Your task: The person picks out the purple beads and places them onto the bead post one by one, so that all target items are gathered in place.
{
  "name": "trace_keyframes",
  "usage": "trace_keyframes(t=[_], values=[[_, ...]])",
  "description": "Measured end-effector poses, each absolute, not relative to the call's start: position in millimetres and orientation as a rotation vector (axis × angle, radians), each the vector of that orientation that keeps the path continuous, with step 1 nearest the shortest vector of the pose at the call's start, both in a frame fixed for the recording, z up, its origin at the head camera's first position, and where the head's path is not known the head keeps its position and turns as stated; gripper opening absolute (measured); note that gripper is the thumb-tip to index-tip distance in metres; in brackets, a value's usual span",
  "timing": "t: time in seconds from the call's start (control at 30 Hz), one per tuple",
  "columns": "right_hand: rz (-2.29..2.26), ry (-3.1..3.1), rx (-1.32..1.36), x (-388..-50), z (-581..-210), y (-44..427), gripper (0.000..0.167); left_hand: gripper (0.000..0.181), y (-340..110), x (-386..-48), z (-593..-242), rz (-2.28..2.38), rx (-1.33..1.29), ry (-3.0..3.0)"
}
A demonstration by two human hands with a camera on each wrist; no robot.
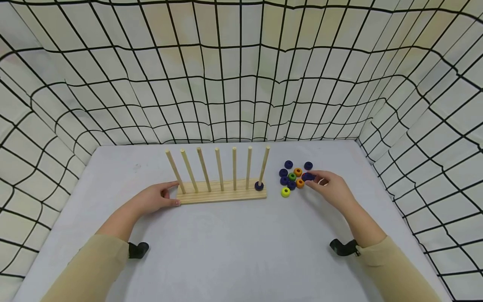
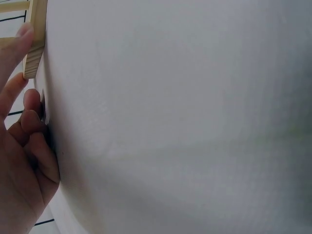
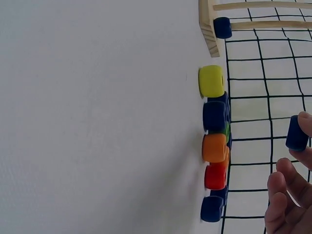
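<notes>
A wooden base [image 1: 222, 195] with several upright pegs stands on the table, a dark blue bead [image 1: 258, 186] around the foot of its rightmost peg. The left hand [image 1: 156, 197] holds the base's left end between thumb and fingers; in the left wrist view the hand [image 2: 24, 161] touches the base's end [image 2: 33, 61]. Pinched between thumb and finger of the right hand [image 1: 332, 188] is a dark blue bead [image 1: 307, 177], lifted above the table in the right wrist view, where the bead [image 3: 297, 133] is in the hand [image 3: 292, 195].
Loose beads lie right of the base: a yellow one [image 1: 285, 192], a green one [image 1: 292, 176], orange ones [image 1: 299, 183], several dark blue ones [image 1: 288, 164], and a red one [image 3: 215, 176]. Black netting [image 1: 226, 79] over white walls surrounds the white table [image 1: 226, 243].
</notes>
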State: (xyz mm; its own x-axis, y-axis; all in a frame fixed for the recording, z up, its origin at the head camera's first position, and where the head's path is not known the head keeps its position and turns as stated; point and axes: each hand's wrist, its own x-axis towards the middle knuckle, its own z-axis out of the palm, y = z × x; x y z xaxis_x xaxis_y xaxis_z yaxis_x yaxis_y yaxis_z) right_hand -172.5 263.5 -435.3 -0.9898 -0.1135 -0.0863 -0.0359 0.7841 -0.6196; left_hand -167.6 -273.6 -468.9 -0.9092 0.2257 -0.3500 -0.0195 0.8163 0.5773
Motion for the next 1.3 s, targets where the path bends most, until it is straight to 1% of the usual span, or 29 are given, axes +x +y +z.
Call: trace_keyframes(t=[0.33, 0.7, 1.07, 1.3], values=[[-1.102, 2.808, -0.095, -172.3, -429.4, 243.6, 0.053, 0.084, -272.6, -166.6, -467.2, 0.81, 0.164, 2.594], [-1.209, 2.813, -0.183, -173.0, -421.6, 224.8, 0.047, 0.083, -273.1, -167.1, -467.4, 0.816, 0.17, 2.591], [-1.348, 2.773, -0.135, -171.9, -413.6, 209.8, 0.054, 0.084, -273.3, -166.1, -468.4, 0.817, 0.155, 2.587], [-1.428, 2.778, -0.149, -172.3, -410.4, 201.3, 0.053, 0.084, -274.6, -166.3, -468.3, 0.816, 0.149, 2.589]])
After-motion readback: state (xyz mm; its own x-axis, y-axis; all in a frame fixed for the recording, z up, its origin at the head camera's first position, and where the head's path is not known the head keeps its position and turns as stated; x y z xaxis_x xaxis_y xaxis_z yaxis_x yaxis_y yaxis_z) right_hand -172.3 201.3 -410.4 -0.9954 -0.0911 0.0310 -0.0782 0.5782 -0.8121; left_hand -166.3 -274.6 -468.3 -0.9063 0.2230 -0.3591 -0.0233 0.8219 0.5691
